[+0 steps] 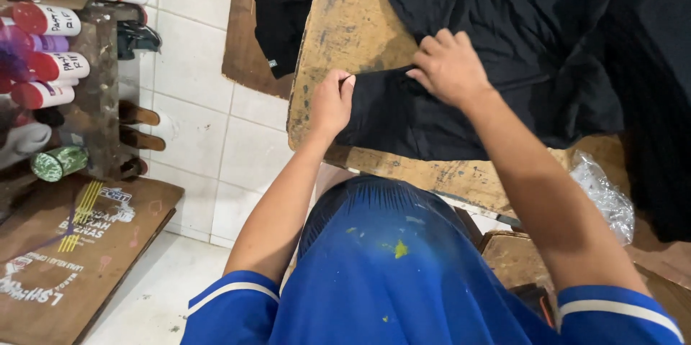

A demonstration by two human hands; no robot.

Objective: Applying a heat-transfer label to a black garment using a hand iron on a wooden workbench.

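Nearest to me is my own blue shirt (pixel 389 273), spotted with yellow-green paint, and both bare forearms reach away from it onto the wooden board (pixel 338 21).

Step in hand, as I judge it: I am laying the black garment (pixel 504 35) flat on the board and squaring up its near hem.

1. My left hand (pixel 331 104) sits at the board's near left edge. Its thumb and fingers are closed in a pinch on the corner of the black cloth.
2. My right hand (pixel 448 66) lies just beyond, toward the board's middle. Its fingers are curled down and press into a fold of the same cloth; I cannot tell whether they grip it or only hold it flat.
3. The garment covers the board from the near edge to the far edge and spills off the right side.

The next move, in my judgement, calls for an even pull from both hands so the fold flattens without dragging the cloth off the left edge.

Containers: on the rack (pixel 97 93) at the left, spray cans (pixel 54 64) with red caps lie stacked on their sides, a green-capped can (pixel 56 164) below them; their contents do not show. A clear plastic bag (pixel 604 197) lies crumpled by the board's near right corner, contents unclear. A second black cloth (pixel 277 7) hangs past the far left corner.
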